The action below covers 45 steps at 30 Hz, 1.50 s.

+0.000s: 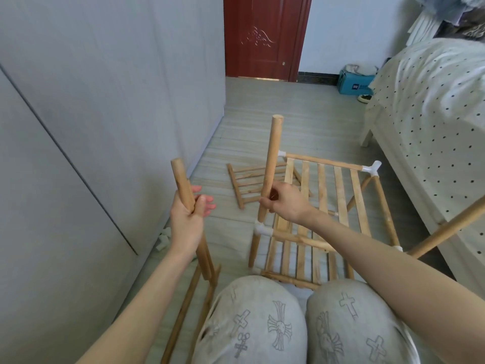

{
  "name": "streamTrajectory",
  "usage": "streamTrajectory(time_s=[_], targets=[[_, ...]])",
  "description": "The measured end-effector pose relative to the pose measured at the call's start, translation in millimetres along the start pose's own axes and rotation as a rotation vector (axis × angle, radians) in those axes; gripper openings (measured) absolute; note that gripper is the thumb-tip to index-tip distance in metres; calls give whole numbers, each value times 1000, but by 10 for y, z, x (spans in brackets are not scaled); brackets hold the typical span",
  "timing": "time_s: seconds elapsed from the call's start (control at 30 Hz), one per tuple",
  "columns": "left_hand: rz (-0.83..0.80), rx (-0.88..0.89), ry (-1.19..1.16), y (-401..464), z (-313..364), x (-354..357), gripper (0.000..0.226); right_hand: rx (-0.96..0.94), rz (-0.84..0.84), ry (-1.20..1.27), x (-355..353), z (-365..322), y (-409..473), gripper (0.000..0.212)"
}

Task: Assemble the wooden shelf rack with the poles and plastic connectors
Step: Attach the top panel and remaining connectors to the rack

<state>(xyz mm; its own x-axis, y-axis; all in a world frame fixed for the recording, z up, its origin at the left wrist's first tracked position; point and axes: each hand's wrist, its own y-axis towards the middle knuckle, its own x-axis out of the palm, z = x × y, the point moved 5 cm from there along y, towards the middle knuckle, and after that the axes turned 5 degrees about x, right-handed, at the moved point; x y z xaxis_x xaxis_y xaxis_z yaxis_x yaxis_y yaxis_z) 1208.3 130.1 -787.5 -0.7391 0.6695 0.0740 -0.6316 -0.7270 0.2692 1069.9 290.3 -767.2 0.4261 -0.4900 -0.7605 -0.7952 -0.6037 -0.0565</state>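
- The person sits on the pale striped floor (262,106), knees in grey trousers printed with crosses (262,324) at the near edge.
- The left hand (187,216) holds a loose round wooden pole (182,183) on the left; the palm and thumb clasp it, the fingers half uncurled beyond it. The pole stands tilted, its top leaning left.
- The right hand (284,202) grasps an upright wooden pole of the rack (270,164), fingers wrapped round its middle.
- That upright sits in a white plastic corner connector (261,229) just below the hand.
- The half-built slatted wooden rack (325,203) stands in the middle, just beyond the knees, with another white connector (371,169) at its far right corner.
- A spare slatted wooden shelf panel (249,183) lies flat on the floor behind the rack, to the left.
- More loose wooden sticks (189,306) rest beside the left knee.
- A grey wardrobe (91,101) fills the left, a bed with a dotted white cover (433,114) the right, and a dark red door (262,35) stands at the far end.
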Motion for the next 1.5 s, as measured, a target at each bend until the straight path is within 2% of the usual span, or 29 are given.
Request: streamTrajectory(time_s=[0.23,0.47,0.63,0.8,1.0,1.3,1.5], targets=[[-1,-35,12,-33,-129,8,25,-30,38,24,-39,104,-40,22],[3,-37,25,-68,-171,41,25,-127,-61,-76,31,-43,4,18],[5,-47,29,-85,-191,10,21,-88,-51,-27,-13,59,8,12],[-1,-59,49,-97,-237,13,20,-112,-158,-33,124,96,15,15],[-1,-76,65,-97,-256,29,23,-117,-142,-56,151,54,90,17],[15,-71,41,-12,-103,20,14,-106,-152,-106,178,108,49,14],[-94,-69,61,-98,-34,16,20,-45,-261,31,97,240,-198,10]])
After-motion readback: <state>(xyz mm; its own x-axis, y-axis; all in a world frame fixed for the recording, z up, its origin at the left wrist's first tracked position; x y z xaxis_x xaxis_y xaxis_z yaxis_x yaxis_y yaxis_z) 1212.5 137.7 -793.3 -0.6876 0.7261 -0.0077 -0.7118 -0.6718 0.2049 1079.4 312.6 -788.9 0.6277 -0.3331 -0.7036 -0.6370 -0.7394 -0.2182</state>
